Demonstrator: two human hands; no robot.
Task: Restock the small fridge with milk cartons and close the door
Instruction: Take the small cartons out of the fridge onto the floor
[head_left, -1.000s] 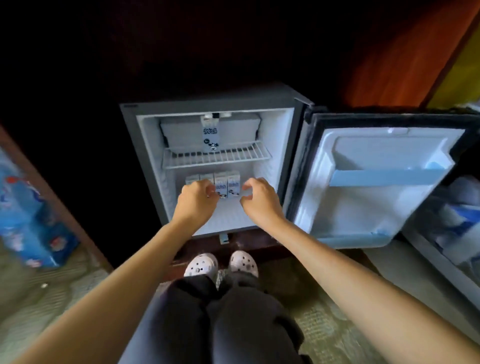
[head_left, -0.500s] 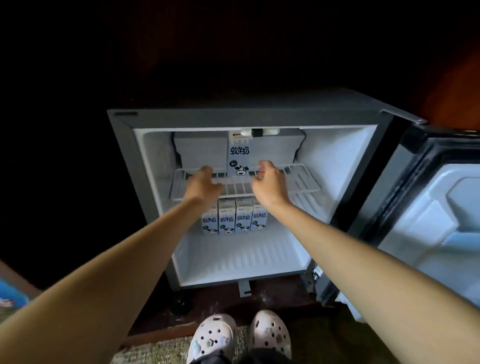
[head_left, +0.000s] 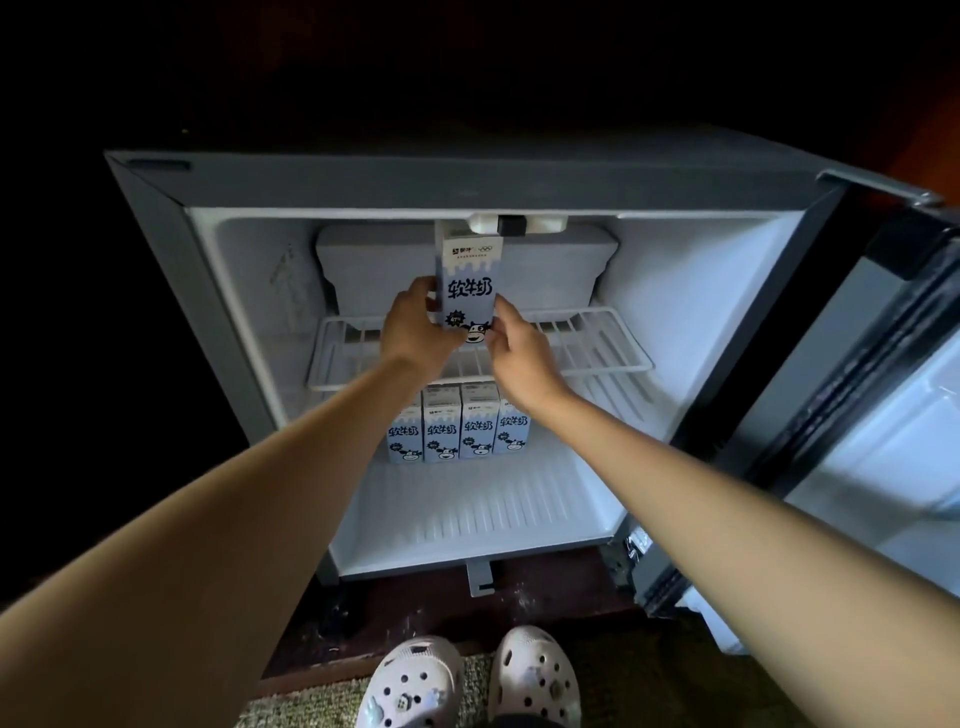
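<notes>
A: Entry 1, largest?
B: Small fridge, grey case, white lining, centre frame. Door open at right edge.
A: Entry 2?
B: Wire shelf, white, mid-cavity.
A: Entry 3?
B: Row of 4 cartons below the shelf, upright, side by side.
A: Entry 4?
B: Single carton, pale blue and white, dark lettering, cartoon cow near base. Above the shelf, long axis vertical, printed face toward camera.
A: Hands?
B: Left hand curls round its left side. Right hand pinches its lower right edge.
</notes>
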